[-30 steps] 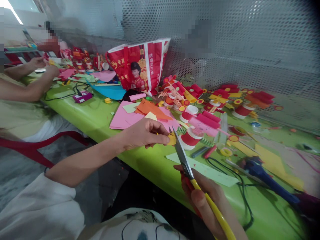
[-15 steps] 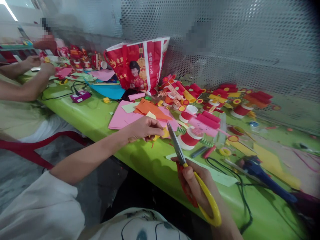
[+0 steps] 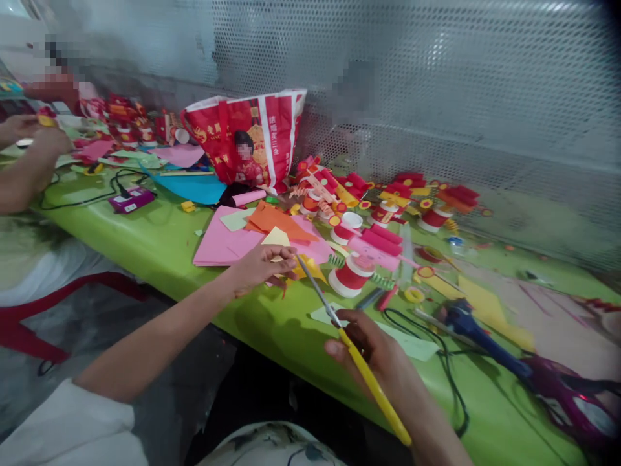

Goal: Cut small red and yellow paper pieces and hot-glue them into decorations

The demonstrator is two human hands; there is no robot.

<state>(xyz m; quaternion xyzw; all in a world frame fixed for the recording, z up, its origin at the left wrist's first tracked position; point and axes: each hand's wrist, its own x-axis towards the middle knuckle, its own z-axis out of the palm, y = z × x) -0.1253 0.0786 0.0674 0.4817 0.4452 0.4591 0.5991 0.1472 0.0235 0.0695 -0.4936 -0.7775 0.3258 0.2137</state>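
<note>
In the head view my left hand (image 3: 264,266) is closed in a pinch, its fingertips against a small piece of yellow paper (image 3: 310,266). The scissors (image 3: 359,359) are in my right hand (image 3: 376,346), with a yellow handle showing and the blades pointing up and left. Their tips come right up to my left fingertips, and the blades look closed together. Just beyond the blades stands a red-and-white paper cup figure (image 3: 352,277) with a pink face and rolled red paper on top. Pink sheets (image 3: 226,239) and orange paper (image 3: 276,221) lie behind my left hand.
A red shopping bag (image 3: 247,142) stands at the back by the perforated metal panel (image 3: 412,77). Several cup figures line the panel. To the right lie a blue glue gun (image 3: 485,336) and its black cable. A purple power socket (image 3: 130,200) and a co-worker's hands (image 3: 41,145) are on the left.
The scissors have turned in my right hand, so the red handle no longer shows, and the blades have closed together. The view has swung right, shifting the table's things leftward.
</note>
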